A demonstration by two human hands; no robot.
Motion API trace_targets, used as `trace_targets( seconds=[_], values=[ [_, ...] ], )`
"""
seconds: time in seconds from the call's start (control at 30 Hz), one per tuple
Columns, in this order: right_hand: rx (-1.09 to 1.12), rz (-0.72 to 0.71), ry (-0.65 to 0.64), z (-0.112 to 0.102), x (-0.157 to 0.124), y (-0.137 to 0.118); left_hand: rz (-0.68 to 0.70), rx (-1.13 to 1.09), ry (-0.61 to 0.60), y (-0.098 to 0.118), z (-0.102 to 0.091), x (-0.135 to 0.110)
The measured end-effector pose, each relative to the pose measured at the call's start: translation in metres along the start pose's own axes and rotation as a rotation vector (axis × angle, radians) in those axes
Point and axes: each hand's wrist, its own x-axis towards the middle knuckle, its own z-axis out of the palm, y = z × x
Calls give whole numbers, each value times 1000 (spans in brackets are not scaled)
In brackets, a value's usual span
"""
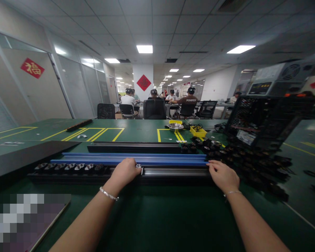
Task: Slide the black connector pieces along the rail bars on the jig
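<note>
The left hand [124, 171] curls over the long black rail [173, 172], with a row of small black parts [68, 167] seated in it to the hand's left; whether it grips is unclear. The right hand [222, 176], half open, touches the end of the blue rail [160, 159] just beyond it, a heap of parts [252, 164] at its right.

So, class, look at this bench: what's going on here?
A person has both hands on a long black rail lying across a green table. The left hand rests near its middle, fingers curled, tips hidden; the right hand lies open at its right end. Small black parts sit in a row in the rail's left half. Blue rails lie just behind, and a pile of parts lies to the right.
</note>
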Motion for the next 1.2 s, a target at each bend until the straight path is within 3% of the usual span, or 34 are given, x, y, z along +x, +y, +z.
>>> trace_targets(
  seconds=[1.2],
  values=[
    [-23, 25, -31, -4, 0, -3, 50, -67, 76, 9, 14, -1]
  ],
)
